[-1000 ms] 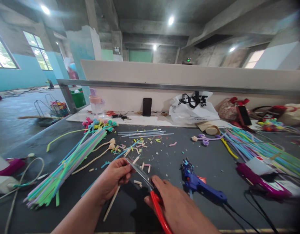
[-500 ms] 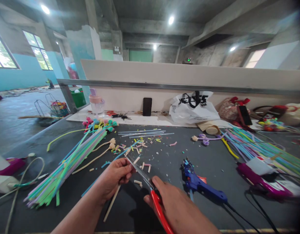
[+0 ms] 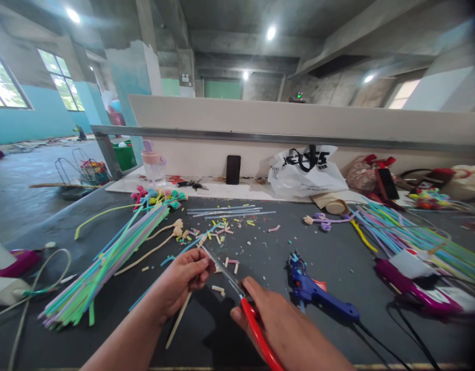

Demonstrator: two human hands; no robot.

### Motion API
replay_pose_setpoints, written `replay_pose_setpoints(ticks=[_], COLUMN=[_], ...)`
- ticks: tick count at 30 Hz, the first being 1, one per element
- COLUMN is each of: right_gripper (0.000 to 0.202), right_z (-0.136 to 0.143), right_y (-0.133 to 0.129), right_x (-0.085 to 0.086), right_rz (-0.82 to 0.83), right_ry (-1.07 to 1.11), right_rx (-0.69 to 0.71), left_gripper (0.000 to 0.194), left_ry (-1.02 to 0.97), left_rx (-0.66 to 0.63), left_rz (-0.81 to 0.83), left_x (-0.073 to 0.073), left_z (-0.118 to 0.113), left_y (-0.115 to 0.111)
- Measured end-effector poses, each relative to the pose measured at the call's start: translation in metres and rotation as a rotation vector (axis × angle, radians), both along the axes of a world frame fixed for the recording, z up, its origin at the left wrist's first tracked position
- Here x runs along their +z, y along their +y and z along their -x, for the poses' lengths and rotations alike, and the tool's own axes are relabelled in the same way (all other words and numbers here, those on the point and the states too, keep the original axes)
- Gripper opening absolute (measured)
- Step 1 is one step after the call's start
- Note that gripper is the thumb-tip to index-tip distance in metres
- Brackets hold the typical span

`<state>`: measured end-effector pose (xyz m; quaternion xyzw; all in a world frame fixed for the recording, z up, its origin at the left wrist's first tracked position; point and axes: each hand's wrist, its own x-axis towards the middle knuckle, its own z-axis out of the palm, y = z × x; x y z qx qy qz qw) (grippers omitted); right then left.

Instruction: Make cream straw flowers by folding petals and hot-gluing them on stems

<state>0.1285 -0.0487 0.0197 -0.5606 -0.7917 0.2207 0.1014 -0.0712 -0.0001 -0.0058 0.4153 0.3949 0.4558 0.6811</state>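
My left hand [image 3: 191,275] pinches a beige pipe cleaner [image 3: 179,320], whose long end hangs below my fingers toward the table's front edge. In my right hand [image 3: 274,319] is a pair of scissors with red handles [image 3: 256,327]. Their blades point up and left, with the tips right beside my left fingertips. Whether the blades touch the pipe cleaner there is hard to make out. Short cut pieces [image 3: 218,289] in beige, pink and yellow lie scattered just beyond both hands. Two beige pipe cleaners with knotted ends [image 3: 177,228] rest farther left.
To the left lies a bundle of pastel pipe cleaners [image 3: 117,268]; another bundle [image 3: 400,232] is at right. A blue glue gun [image 3: 322,296] with its cord lies right of my hand. Clear glue sticks [image 3: 230,211], a phone [image 3: 233,170] and a white bag [image 3: 305,172] are behind.
My right hand and the scissors have shifted slightly to the right, and the visible gap around the blades looks narrower. My left hand stays almost in place, still pinching the pipe cleaner.
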Motion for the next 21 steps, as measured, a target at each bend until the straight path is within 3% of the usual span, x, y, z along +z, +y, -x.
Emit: replay_pose_setpoints(ticks=[9, 21], right_gripper=[0.018, 0.020], right_z=[0.0022, 0.0028], right_y=[0.0029, -0.0022], right_x=[-0.0071, 0.0004], right_rz=[-0.008, 0.007], right_ry=[-0.044, -0.031], right_rx=[-0.004, 0.006], left_gripper=[0.021, 0.024], left_ry=[0.011, 0.016], left_rx=[-0.025, 0.016], left_rz=[0.019, 0.015], left_x=[0.0011, 0.0000], left_z=[0.0002, -0.0003], left_y=[-0.0002, -0.0009])
